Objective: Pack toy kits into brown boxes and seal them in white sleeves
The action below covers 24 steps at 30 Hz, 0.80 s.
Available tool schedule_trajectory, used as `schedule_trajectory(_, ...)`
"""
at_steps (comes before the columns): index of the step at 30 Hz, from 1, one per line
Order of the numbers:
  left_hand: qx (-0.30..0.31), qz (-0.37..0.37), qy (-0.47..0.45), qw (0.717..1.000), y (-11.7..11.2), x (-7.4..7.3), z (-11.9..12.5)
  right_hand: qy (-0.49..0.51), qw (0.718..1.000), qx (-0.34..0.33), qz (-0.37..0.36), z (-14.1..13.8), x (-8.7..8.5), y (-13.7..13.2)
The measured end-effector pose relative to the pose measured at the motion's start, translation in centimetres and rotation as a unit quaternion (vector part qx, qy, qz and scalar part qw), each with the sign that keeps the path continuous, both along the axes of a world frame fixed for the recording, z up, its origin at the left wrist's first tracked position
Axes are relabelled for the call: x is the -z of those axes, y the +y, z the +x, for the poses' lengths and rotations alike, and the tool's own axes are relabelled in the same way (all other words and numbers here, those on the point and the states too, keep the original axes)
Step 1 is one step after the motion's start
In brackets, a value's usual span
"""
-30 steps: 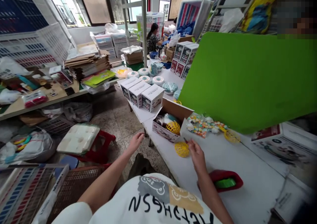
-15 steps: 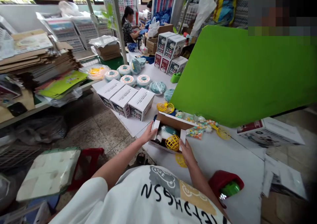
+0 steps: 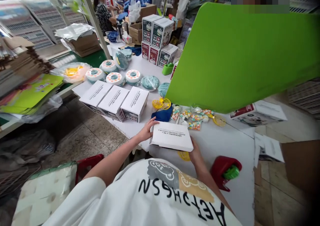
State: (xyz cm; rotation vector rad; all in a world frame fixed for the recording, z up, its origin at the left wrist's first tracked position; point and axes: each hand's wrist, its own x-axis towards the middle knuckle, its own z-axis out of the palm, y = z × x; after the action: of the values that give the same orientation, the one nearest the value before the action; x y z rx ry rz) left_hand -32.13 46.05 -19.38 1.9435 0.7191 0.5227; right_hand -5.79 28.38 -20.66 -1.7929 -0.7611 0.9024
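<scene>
A white cardboard box (image 3: 171, 135) with black print on its top lies in front of me, its flap folded over the opening so the contents are hidden. My left hand (image 3: 147, 130) holds its left end, fingers at the top edge. Around the right end is my right hand (image 3: 195, 151), partly hidden behind the box. A yellow plastic basket piece (image 3: 184, 155) shows just below the box's near edge. Behind the box are a dark blue cloth-like item (image 3: 163, 116), a yellow pair of mesh scoops (image 3: 161, 103) and bags of small coloured pieces (image 3: 186, 116).
Three closed white boxes (image 3: 113, 101) stand to the left. Round white-and-teal toys (image 3: 114, 78) and more stacked boxes (image 3: 157, 32) are farther back. A large green board (image 3: 240, 59) overhangs the right side. A red tape dispenser (image 3: 222, 171) sits at right.
The box was open half a second ago, with a yellow mesh ball and a teal item showing inside. Its top flap is now down over them. The camera view has shifted.
</scene>
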Motion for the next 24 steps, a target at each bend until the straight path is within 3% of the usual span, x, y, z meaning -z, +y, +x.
schedule_trajectory(4, 0.097, 0.084, 0.078, 0.989, 0.6, -2.5, -1.4, 0.073, 0.996, 0.048, 0.015, 1.3, -2.7, -1.8)
schedule_trajectory(7, 0.154, 0.094, 0.100, 0.979, 0.4, -4.3, -1.9, 0.042, 0.997, -0.064, 0.004, 2.1, -4.7, -3.0)
schedule_trajectory(10, 0.183, 0.119, 0.108, 0.970, -0.5, -5.2, -1.4, -0.082, 0.979, -0.187, -0.009, 2.0, -5.7, -3.3)
schedule_trajectory(14, 0.187, 0.142, 0.100, 0.967, -1.8, -5.0, -0.6, -0.230, 0.946, -0.229, 0.013, 1.6, -5.4, -3.0)
schedule_trajectory(24, 0.174, 0.240, 0.188, 0.936, -3.8, -4.7, -0.9, -0.376, 0.890, -0.254, 0.049, 0.8, -4.0, -3.9)
